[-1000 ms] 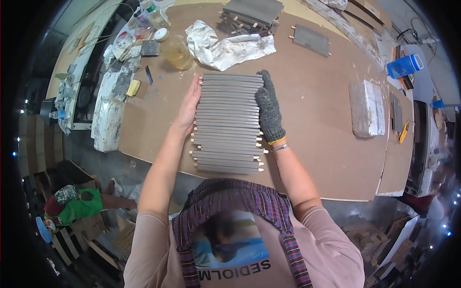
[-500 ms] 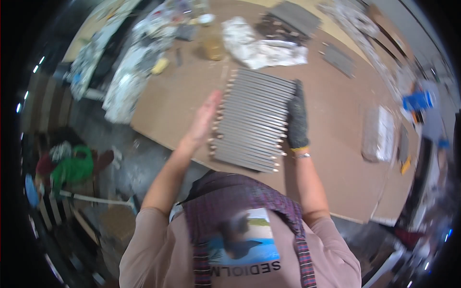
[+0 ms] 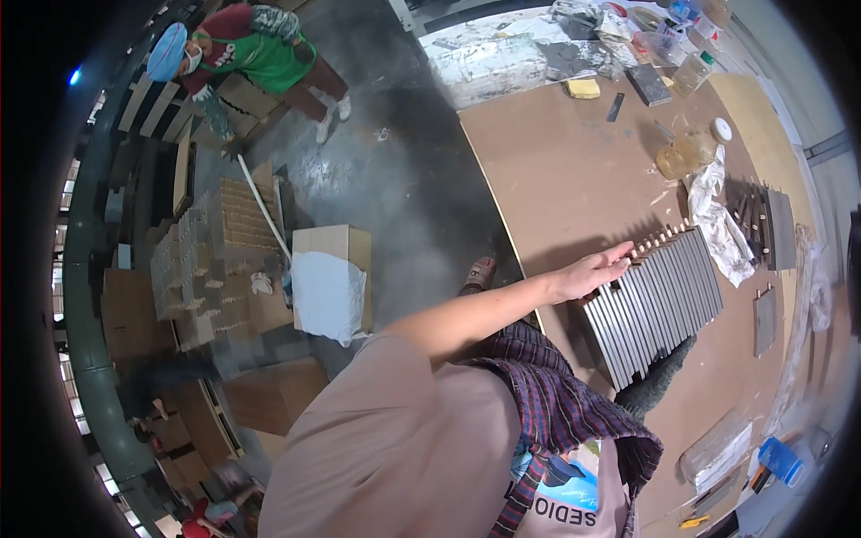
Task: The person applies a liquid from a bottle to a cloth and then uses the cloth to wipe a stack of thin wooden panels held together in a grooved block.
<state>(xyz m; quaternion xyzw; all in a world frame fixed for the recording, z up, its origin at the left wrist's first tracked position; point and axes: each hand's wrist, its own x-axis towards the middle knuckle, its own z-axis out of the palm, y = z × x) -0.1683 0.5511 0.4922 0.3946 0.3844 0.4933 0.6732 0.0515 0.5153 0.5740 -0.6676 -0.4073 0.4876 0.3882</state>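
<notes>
View has swung hard left since half a second ago: floor, boxes and a crouching person [image 3: 260,45] now fill the left side, and the brown table [image 3: 574,170] sits right. My hands stay clamped flat on the stack of grey slats [image 3: 659,300], which lies on the table near its edge. Left hand [image 3: 592,272] bare, open, palm pressed on the dowel end. Right hand [image 3: 659,381] gloved, open, pressed against the opposite end. Clear jar [image 3: 686,148] holds yellowish liquid.
</notes>
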